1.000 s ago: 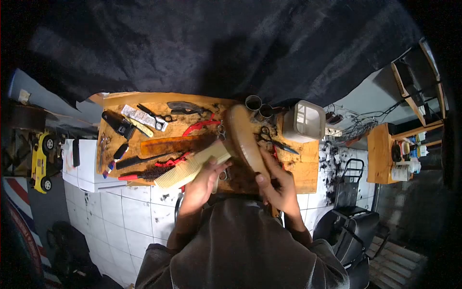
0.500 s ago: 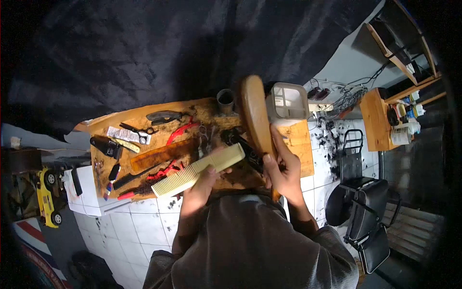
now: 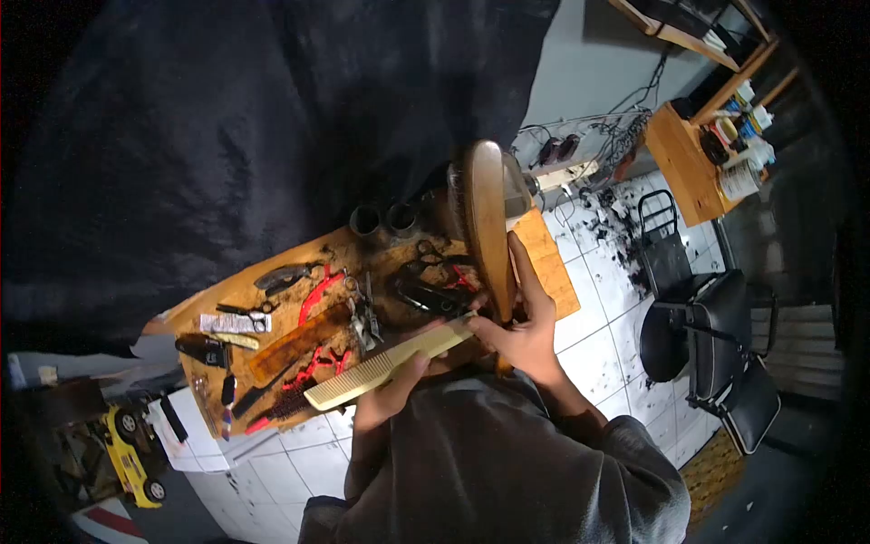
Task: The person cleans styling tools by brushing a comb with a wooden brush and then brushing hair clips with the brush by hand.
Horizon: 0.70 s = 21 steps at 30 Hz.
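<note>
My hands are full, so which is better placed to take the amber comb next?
Left hand, probably: it's nearer the amber comb, though it holds the cream comb. Your right hand, farther off, holds the wooden brush.

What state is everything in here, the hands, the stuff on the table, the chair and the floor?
Left hand: closed on the comb
Right hand: closed on the brush
Comb: held, slanting
Brush: held, wooden back showing
Two cups: standing, mouths open
Tub: partly hidden, lid unclear
Table: cluttered, partly covered with dark hair
Chair: unoccupied
Floor: littered with dark hair
</note>
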{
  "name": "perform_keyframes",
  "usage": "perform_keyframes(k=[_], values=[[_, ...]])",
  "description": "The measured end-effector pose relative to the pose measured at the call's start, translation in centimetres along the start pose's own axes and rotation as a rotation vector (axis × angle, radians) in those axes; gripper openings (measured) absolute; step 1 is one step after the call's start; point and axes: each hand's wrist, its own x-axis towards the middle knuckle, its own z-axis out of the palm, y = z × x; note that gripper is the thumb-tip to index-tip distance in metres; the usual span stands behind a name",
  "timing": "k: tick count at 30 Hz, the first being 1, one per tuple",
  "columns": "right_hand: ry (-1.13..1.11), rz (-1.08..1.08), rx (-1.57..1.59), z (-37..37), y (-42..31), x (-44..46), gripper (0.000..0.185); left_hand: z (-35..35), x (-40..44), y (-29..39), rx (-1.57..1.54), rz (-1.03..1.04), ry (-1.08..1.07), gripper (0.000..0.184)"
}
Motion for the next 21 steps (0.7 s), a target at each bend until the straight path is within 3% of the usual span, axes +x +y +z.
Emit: perform_keyframes(k=[3,7,9,11,12,13,15,18,21], values=[[-0.057,0.227,0.135,-1.3,0.3,-0.7,0.081,1.4,0.6,1.3,0.015,-0.158,0.054,0.041],[0.19,0.049,0.098,-2.7,1.1,-1.3,0.077,1.8,2.7,1.0,-0.008,0.021,0.149,0.039],[0.333,0.031,0.116,-3.8,-0.1,-0.7,0.075,2.6,4.0,1.2,-0.318,0.078,0.509,0.047],[0.345,0.008,0.179,-5.4,-0.5,-0.4,0.074,2.0,5.6,1.2,0.035,0.306,0.749,0.057],[0.364,0.0,0.188,-5.9,-0.8,-0.3,0.073,1.9,5.8,1.9,0.424,0.391,0.781,0.067],[0.379,-0.007,0.196,-6.3,-1.0,-0.1,0.072,2.2,5.9,3.1,0.769,0.484,0.744,0.065],[0.347,-0.012,0.204,-6.6,-0.7,0.1,0.07,2.4,5.2,4.8,0.806,0.272,0.271,0.062],[0.331,-0.024,0.244,-6.0,-0.8,0.7,0.069,5.6,7.1,5.4,0.978,0.46,-0.019,0.058],[0.364,-0.025,0.31,-5.5,-1.5,1.3,0.064,5.4,8.0,4.0,1.086,0.419,-0.087,0.059]])
